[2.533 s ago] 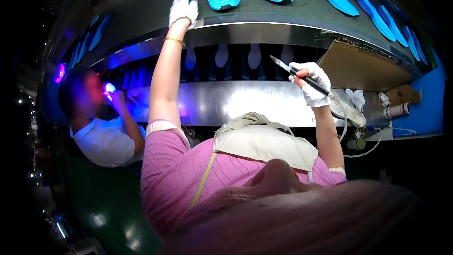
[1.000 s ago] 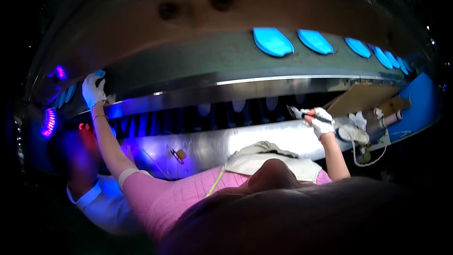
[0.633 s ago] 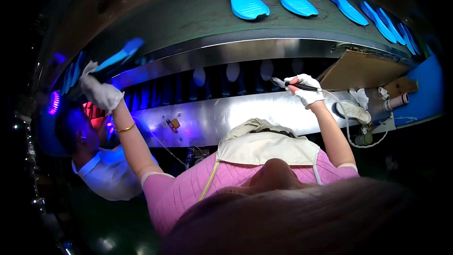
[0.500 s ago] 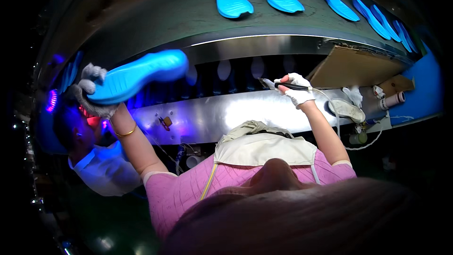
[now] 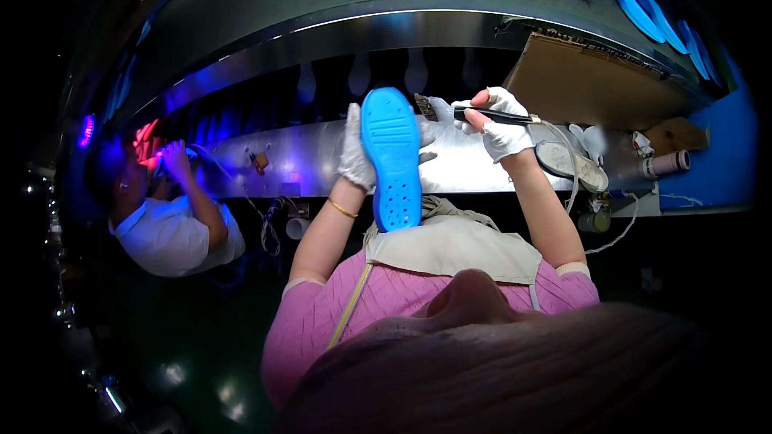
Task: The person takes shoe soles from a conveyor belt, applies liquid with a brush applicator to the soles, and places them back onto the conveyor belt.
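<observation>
A bright blue shoe sole (image 5: pixel 392 153) stands lengthwise before my chest, held in my left hand (image 5: pixel 354 153). That hand wears a pale glove; its fingers wrap behind the sole and show at the far edge. Small holes dot the sole's near end, and ridges cross its upper part. In my right hand (image 5: pixel 505 135), gloved with bare fingertips, is a brush (image 5: pixel 492 116) with a black handle and a hose from its rear end. Its bristles point left toward the sole, a small gap away.
Beyond the metal bench (image 5: pixel 314 149) runs a dark conveyor belt (image 5: pixel 265 12) carrying several blue soles. A cardboard sheet (image 5: pixel 591 80) leans at the right, near a whitish sole (image 5: pixel 571 165) and a jar (image 5: pixel 595 219). A co-worker (image 5: pixel 177 229) works at the left.
My left hand has brought the blue sole from the far left to the middle and turned it upright. The brush stays in my right hand, slightly higher. Soles on the belt appear farther up.
</observation>
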`<state>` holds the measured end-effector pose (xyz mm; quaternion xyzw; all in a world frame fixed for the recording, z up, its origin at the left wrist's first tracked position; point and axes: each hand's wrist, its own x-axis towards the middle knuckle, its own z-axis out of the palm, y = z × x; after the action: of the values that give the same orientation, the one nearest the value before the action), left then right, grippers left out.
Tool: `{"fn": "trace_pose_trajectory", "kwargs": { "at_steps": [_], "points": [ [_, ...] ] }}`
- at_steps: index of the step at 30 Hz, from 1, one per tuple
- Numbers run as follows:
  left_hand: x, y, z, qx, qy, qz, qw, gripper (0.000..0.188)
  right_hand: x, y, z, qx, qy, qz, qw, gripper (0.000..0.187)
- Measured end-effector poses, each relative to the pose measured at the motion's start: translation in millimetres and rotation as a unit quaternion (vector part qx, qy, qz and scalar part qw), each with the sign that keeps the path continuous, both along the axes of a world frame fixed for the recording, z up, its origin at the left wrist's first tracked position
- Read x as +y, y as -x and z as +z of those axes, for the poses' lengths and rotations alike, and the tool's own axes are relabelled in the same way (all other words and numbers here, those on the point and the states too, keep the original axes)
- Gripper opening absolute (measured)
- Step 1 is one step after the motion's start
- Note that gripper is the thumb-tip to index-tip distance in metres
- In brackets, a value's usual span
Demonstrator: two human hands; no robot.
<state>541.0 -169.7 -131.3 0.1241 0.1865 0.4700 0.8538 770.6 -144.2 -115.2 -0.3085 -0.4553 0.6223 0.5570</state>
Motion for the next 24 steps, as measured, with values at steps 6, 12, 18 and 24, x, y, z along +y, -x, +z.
{"fn": "trace_pose_trajectory", "kwargs": {
  "at_steps": [6,12,18,24],
  "points": [
    [-3.3,-50.3,-7.4,-0.014,-0.090,0.107,0.990,0.086,1.0,4.1,-7.6,-0.028,-0.034,-0.036,0.998,0.017],
    [-10.1,-66.7,-20.9,0.029,-0.100,0.173,0.979,0.083,2.5,19.9,-1.8,-0.155,-0.166,-0.107,0.968,0.018],
    [-12.6,-57.0,0.0,0.137,-0.068,0.195,0.969,0.091,-12.9,24.9,-5.1,-0.079,-0.113,0.010,0.990,0.025],
    [0.8,-36.9,-14.9,0.059,-0.062,0.152,0.985,0.102,-27.3,32.2,-20.2,-0.156,-0.173,0.048,0.971,0.023]
  ]
}}
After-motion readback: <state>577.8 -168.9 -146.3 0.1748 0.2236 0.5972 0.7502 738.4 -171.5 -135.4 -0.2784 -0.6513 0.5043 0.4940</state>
